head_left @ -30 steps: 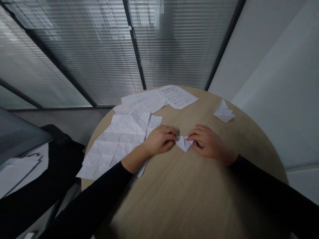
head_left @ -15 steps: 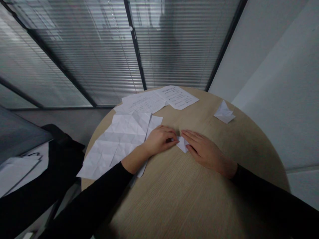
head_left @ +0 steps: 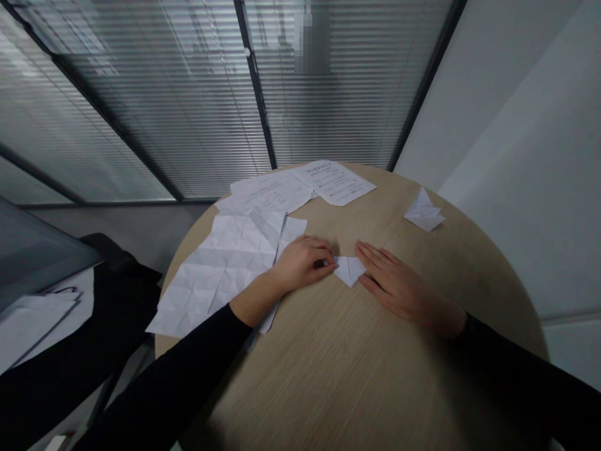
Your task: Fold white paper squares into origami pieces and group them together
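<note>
A small folded piece of white paper (head_left: 349, 270) lies on the round wooden table (head_left: 338, 369), its lower tip pointing toward me. My left hand (head_left: 307, 263) pinches its left corner between thumb and fingers. At its right end, my right hand (head_left: 392, 280) rests with fingers stretched out, the fingertips touching or just covering that corner. The ends of the paper are partly hidden by both hands.
A creased white sheet (head_left: 225, 260) covers the table's left side, over other sheets. Printed pages (head_left: 335, 181) lie at the far edge. A folded paper shape (head_left: 424, 212) stands at the back right. Window blinds (head_left: 323, 113) rise behind the table.
My right hand has slid to the right along the folded paper, uncovering more of it. My left hand has kept its pinch in the same place.
</note>
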Tool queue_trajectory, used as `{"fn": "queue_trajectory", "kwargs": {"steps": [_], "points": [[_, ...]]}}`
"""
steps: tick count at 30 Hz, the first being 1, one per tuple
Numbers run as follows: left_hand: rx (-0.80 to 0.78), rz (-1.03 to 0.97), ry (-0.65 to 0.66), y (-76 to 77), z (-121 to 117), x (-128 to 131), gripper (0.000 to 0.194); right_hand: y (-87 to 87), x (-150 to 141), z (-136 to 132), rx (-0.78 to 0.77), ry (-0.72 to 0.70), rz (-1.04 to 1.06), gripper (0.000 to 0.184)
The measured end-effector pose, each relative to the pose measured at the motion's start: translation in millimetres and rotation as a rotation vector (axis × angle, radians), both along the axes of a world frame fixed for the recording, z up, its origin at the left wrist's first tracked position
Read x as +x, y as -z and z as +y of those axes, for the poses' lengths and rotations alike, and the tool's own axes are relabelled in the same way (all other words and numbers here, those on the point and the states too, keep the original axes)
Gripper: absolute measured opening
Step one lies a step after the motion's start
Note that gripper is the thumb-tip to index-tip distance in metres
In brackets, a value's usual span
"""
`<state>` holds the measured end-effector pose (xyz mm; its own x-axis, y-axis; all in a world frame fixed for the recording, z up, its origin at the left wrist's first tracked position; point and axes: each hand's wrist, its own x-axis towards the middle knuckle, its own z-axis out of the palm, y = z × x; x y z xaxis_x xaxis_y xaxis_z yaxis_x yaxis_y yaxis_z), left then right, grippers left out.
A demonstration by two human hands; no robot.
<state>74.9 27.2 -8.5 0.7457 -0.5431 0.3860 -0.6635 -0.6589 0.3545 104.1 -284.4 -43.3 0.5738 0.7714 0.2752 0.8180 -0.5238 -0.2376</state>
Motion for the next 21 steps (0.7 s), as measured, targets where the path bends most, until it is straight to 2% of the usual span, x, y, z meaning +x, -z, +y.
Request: {"fn": "queue_trajectory", "kwargs": {"steps": [6, 13, 17, 21], "points": [[0.075, -0.025, -0.069, -3.5, -3, -1, 0.033, 3.5, 0, 9, 0.036, 0.058, 0.016, 0.072], [0.254, -0.037, -0.173, -6.2, -7, -1, 0.02, -1.4, 1, 9, 0.049, 0.066, 0.024, 0.066], [0.271, -0.053, -0.248, -4.2, -6, 0, 0.018, -7.7, 8, 10, 0.142, 0.036, 0.04, 0.053], [0.25, -0.065, -0.288, -1.6, -4, 0, 0.011, -6.8, 21, 14, 0.284, -0.007, 0.076, 0.033]]}}
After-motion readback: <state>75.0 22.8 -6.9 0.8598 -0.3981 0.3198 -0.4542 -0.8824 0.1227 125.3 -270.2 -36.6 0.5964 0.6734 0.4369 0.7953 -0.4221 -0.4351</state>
